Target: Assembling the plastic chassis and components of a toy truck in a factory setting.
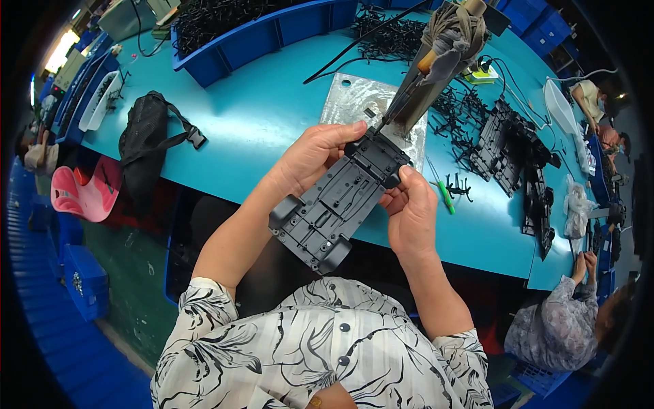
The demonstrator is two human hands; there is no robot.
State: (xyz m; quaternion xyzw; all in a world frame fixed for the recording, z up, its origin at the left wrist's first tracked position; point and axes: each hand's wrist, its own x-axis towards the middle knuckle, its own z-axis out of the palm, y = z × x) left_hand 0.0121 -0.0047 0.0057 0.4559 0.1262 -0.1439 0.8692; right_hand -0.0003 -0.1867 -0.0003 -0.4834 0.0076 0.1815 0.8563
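A black plastic toy-vehicle chassis (334, 198) is held in two bare hands at the near edge of a turquoise worktable (259, 88), its far end reaching over the tabletop and its near end jutting out in front of the worker's patterned shirt (327, 341). The long, matte body lies aslant, near end toward the left, its broad face turned up to show molded ribs, recessed panels, small round holes and a narrow slot near the middle. Two stout black wheels flank the near end, a left one (287, 211) and a right one (334, 254); the far corners are partly covered by the fingers.

The left hand (313, 157) is closed on the far left corner, thumb stretched along the end, fingers curled at the side and partly hidden. The right hand (412, 204) pinches the far right corner, thumb beside the wheel there, bent fingers below. Neither grip shows a wide gap.

Beyond the far end lies a scuffed metal plate (354, 88), with a cloth-wrapped tool (456, 34) slanting above; whether the chassis touches either is unclear. A green-handled screwdriver (446, 198) rests right of the hands.
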